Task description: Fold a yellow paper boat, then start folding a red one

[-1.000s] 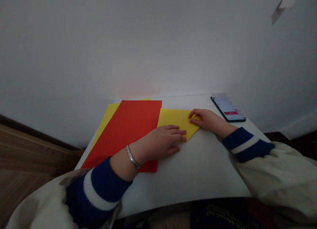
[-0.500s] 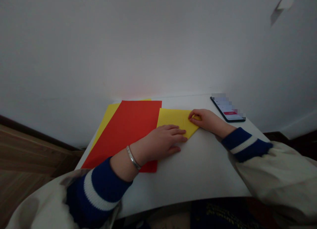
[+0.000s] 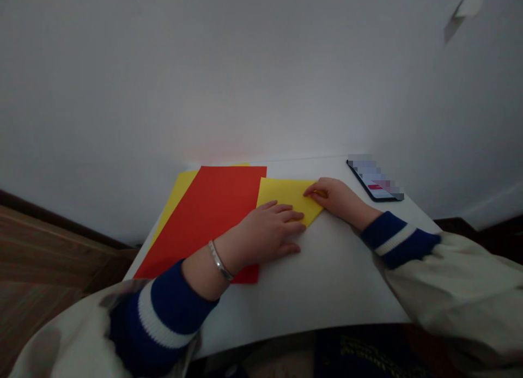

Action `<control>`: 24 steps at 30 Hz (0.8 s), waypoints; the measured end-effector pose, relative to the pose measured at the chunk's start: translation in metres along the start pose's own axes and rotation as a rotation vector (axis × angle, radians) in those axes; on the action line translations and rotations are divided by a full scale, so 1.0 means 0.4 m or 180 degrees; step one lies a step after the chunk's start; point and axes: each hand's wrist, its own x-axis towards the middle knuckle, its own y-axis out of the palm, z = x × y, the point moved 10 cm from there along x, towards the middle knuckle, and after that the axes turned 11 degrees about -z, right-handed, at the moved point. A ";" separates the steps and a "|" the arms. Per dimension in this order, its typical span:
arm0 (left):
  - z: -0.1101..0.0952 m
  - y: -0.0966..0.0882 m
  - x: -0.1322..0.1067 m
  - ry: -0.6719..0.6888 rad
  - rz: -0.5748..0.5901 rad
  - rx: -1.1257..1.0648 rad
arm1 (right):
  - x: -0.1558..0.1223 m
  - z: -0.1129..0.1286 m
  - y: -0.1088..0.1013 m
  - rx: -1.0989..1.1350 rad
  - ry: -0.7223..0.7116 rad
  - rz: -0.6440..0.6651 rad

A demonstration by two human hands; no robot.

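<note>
A yellow paper point(image 3: 281, 190) is lying on a white table point(image 3: 327, 291), overlapping the right edge of a red sheet point(image 3: 220, 203). The left hand point(image 3: 269, 232) is resting on the paper's near side, fingers spreading wide; the right hand point(image 3: 332, 196) is curling narrowly at its right edge, whether pinching one cannot tell. A phone point(image 3: 381, 191) is lying nearby.

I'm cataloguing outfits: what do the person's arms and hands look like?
The left sleeve and right sleeve are pale, with blue cuffs, each white-striped. A silver-coloured bangle circles the left wrist. The left hand and right hand are gloveless.
</note>
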 end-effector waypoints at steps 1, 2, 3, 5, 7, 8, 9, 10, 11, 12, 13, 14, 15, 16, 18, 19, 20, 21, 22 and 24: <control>0.003 -0.001 0.001 -0.0024 -0.0018 0.0042 | 0.004 0.004 -0.001 -0.0038 -0.0016 -0.0023; 0.005 -0.002 0.001 -0.0043 -0.0031 0.0080 | 0.008 0.007 -0.002 -0.0078 -0.0031 -0.0039; 0.008 -0.002 0.002 -0.0060 -0.0039 0.0110 | 0.011 0.009 -0.003 -0.0127 -0.0046 -0.0057; 0.013 -0.003 0.002 -0.0091 -0.0048 0.0135 | 0.016 0.014 -0.007 -0.0249 -0.0099 -0.0129; 0.017 -0.003 0.001 -0.0105 -0.0036 0.0108 | 0.017 0.026 -0.021 -0.0373 -0.0203 -0.0304; 0.019 -0.002 0.001 -0.0116 -0.0021 0.0083 | 0.015 0.035 -0.030 -0.0422 -0.0278 -0.0409; 0.021 0.000 0.000 -0.0125 -0.0003 0.0057 | 0.013 0.047 -0.039 -0.0454 -0.0373 -0.0483; 0.024 0.001 -0.001 -0.0140 0.0012 0.0033 | 0.010 0.061 -0.046 -0.0468 -0.0480 -0.0529; 0.026 0.002 -0.001 -0.0154 0.0024 0.0010 | 0.006 0.076 -0.046 -0.0473 -0.0582 -0.0482; 0.028 0.003 -0.002 -0.0171 0.0029 -0.0007 | 0.003 0.091 -0.044 -0.0463 -0.0670 -0.0398; 0.030 0.004 -0.003 -0.0187 0.0029 -0.0016 | -0.001 0.103 -0.042 -0.0463 -0.0731 -0.0307; 0.032 0.004 -0.003 -0.0199 0.0029 -0.0018 | -0.003 0.113 -0.039 -0.0481 -0.0769 -0.0220; 0.034 0.005 -0.004 -0.0220 0.0031 -0.0010 | -0.006 0.121 -0.035 -0.0504 -0.0799 -0.0131; 0.037 0.006 -0.004 -0.0247 0.0038 0.0007 | -0.008 0.127 -0.030 -0.0537 -0.0813 -0.0051; 0.043 0.008 -0.005 -0.0300 0.0061 0.0047 | -0.010 0.131 -0.020 -0.0603 -0.0816 0.0083; 0.046 0.009 -0.005 -0.0321 0.0067 0.0065 | -0.011 0.130 -0.015 -0.0633 -0.0804 0.0117; 0.049 0.009 -0.005 -0.0343 0.0072 0.0081 | -0.010 0.127 -0.011 -0.0658 -0.0792 0.0136; 0.052 0.010 -0.005 -0.0362 0.0079 0.0095 | -0.010 0.125 -0.008 -0.0681 -0.0786 0.0142; 0.054 0.011 -0.004 -0.0376 0.0090 0.0102 | -0.009 0.123 -0.006 -0.0700 -0.0787 0.0136; 0.058 0.015 -0.004 -0.0392 0.0126 0.0097 | -0.008 0.122 -0.002 -0.0737 -0.0810 0.0116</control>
